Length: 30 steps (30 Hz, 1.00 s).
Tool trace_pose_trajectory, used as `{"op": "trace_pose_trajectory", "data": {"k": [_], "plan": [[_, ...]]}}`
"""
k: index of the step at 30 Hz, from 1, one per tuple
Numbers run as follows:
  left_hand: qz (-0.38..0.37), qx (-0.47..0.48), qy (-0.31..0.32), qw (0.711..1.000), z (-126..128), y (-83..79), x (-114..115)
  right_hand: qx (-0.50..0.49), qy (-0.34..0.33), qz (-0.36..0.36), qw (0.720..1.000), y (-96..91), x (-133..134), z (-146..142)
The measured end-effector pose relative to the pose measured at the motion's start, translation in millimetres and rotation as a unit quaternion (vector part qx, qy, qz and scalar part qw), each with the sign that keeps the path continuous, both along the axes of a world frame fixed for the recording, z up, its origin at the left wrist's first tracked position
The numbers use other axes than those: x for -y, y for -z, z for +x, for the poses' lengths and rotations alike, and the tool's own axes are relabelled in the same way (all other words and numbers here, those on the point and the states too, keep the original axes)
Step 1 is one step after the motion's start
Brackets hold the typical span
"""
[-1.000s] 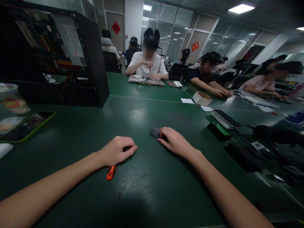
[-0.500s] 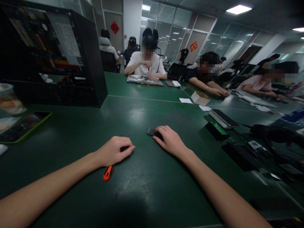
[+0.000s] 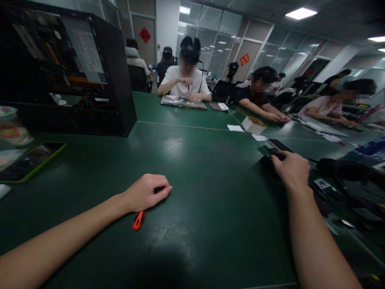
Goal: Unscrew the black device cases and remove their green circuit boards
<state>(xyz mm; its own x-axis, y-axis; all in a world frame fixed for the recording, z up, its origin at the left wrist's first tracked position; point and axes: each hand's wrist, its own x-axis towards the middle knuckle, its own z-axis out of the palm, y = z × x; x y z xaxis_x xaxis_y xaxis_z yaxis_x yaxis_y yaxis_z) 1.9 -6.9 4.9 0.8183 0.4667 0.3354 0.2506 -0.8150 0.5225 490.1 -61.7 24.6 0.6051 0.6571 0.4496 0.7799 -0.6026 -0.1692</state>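
Note:
My left hand [image 3: 147,196] rests on the green table [image 3: 210,200], fingers closed round a screwdriver whose orange and black handle [image 3: 138,220] sticks out toward me. My right hand [image 3: 291,168] is stretched out to the right. Its fingers curl down over a dark box at the table's right side, and what lies under them is hidden. A flat black device [image 3: 278,144] lies just beyond its fingertips.
An open black computer case [image 3: 114,80] stands at the back left. A phone in a green case [image 3: 30,160] lies at the left edge. A small cardboard box [image 3: 254,124] and papers sit farther back, and dark cables and gear [image 3: 345,168] crowd the right. Other people work across the table.
My right hand has left the middle of the table and swung right to the dark box; the small dark piece it covered is no longer there. My left hand has stayed put.

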Motion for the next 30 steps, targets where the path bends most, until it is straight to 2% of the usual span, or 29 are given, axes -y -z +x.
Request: {"op": "trace_pose_trajectory", "data": {"k": [3,7,17,30], "plan": [[-0.001,-0.003,-0.002,1.0,-1,1.8,-1,-0.022,0.038,-0.019,0.999,5.2,6,10],[-0.005,-0.002,-0.002,1.0,-1,2.3,-1,-0.045,0.039,-0.045,0.997,8.6,3,8],[0.001,-0.004,0.003,1.0,-1,-1.1,0,-0.073,0.058,-0.088,0.992,0.1,4,0],[-0.01,-0.007,0.003,1.0,0,-1.5,0,-0.101,0.097,-0.123,0.982,0.5,-2,-6]]}}
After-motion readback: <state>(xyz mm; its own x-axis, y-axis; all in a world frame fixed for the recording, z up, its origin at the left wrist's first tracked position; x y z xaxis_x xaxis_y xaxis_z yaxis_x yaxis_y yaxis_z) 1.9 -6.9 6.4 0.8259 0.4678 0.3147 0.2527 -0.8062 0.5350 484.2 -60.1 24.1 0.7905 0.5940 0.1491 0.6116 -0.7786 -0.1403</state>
